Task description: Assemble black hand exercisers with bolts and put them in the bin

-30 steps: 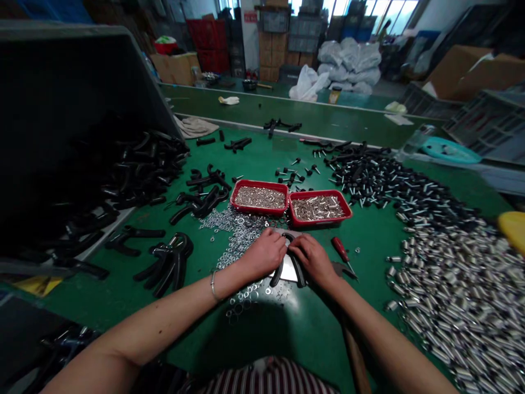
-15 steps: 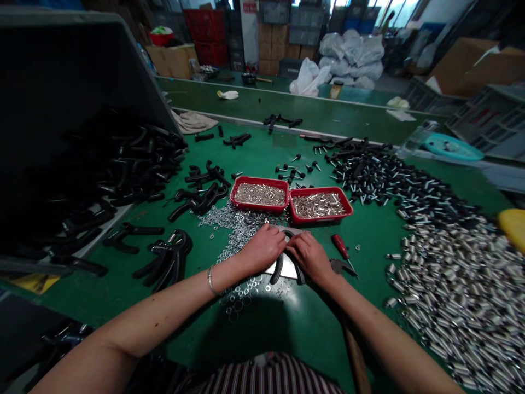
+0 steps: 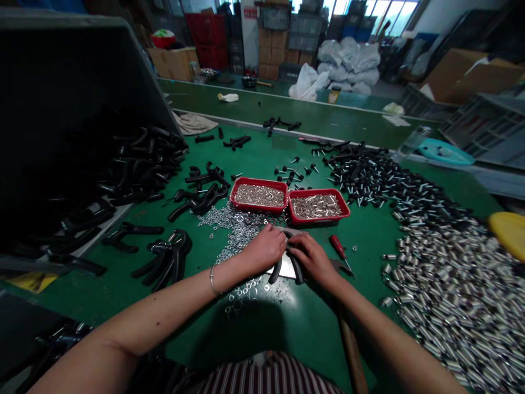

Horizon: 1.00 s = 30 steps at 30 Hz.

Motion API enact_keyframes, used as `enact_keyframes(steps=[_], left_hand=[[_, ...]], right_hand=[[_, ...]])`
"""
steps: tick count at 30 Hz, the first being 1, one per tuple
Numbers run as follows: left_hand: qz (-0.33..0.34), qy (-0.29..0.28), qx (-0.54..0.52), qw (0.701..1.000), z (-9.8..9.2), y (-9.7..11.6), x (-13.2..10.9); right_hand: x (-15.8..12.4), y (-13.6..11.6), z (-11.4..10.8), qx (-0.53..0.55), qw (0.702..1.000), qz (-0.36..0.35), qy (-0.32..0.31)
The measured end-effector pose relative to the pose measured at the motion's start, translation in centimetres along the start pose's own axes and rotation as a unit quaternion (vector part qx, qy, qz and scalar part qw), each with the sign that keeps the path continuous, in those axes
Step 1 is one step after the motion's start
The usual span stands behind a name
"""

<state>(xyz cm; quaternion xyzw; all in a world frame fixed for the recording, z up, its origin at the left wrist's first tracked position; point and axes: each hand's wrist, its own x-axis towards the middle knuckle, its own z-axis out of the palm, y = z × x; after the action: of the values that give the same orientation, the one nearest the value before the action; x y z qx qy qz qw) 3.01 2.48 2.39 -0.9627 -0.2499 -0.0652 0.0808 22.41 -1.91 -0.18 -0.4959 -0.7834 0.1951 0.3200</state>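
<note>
My left hand and my right hand are both closed on a black hand-grip part that lies on a small metal plate on the green table. The hands meet at the top of the grip, and its two black handles stick out toward me between them. A heap of loose silver rings lies just beyond and under my left hand. A red-handled screwdriver lies right of my right hand.
Two red trays of small metal parts stand beyond my hands. Black handles pile up at the left, black-capped pins and silver sleeves at the right. A wooden hammer handle lies under my right forearm. An assembled grip lies at the left.
Both hands stay on the black grip part with only slight finger shifts. The view has tilted a little.
</note>
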Motion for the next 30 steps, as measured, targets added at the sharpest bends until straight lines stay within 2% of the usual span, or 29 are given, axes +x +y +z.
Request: enact_keyframes(steps=[3,6,9,11,14,16,18,21,23,26,28,30], left_hand=[[0.039,-0.011,0.018,0.999,-0.2,0.4,0.2],[0.043,-0.017,-0.004,0.999,-0.2,0.5,-0.2],[-0.050,-0.027,-0.072,0.996,-0.2,0.3,-1.1],[-0.109,-0.034,-0.139,0.984,-0.4,-0.1,-1.5],[-0.133,-0.013,-0.220,0.966,-1.0,-2.0,-1.3],[-0.161,0.030,-0.220,0.962,-1.4,-4.5,-0.5],[-0.222,0.049,-0.160,0.961,-1.6,-7.6,0.7],[-0.303,0.005,-0.065,0.951,-1.3,-12.3,2.5],[-0.319,-0.017,-0.053,0.946,-0.8,-14.3,3.3],[-0.320,-0.016,-0.059,0.946,0.2,-15.3,3.8],[-0.316,-0.004,-0.060,0.947,0.8,-15.2,3.6],[-0.313,0.012,-0.062,0.948,1.2,-15.0,3.0]], right_hand=[[-2.4,0.1,-2.0,0.011,0.996,0.074,0.054],[-6.5,-0.4,-4.2,-0.060,0.990,0.118,0.040],[-11.6,-1.3,-5.4,-0.146,0.972,0.185,-0.001],[-14.5,-1.9,-5.4,-0.164,0.954,0.248,-0.027],[-16.5,-2.3,-5.5,-0.081,0.933,0.350,-0.038],[-16.4,-2.6,-6.2,0.048,0.913,0.403,-0.045],[-15.5,-3.1,-7.2,0.161,0.890,0.424,-0.048],[-13.7,-4.4,-8.4,0.219,0.877,0.426,-0.040],[-12.4,-5.3,-8.9,0.201,0.885,0.414,-0.073],[-10.1,-6.3,-9.0,0.083,0.936,0.320,-0.121],[-8.6,-6.4,-8.6,-0.001,0.968,0.230,-0.100],[-7.2,-6.1,-7.9,-0.055,0.982,0.169,-0.060]])
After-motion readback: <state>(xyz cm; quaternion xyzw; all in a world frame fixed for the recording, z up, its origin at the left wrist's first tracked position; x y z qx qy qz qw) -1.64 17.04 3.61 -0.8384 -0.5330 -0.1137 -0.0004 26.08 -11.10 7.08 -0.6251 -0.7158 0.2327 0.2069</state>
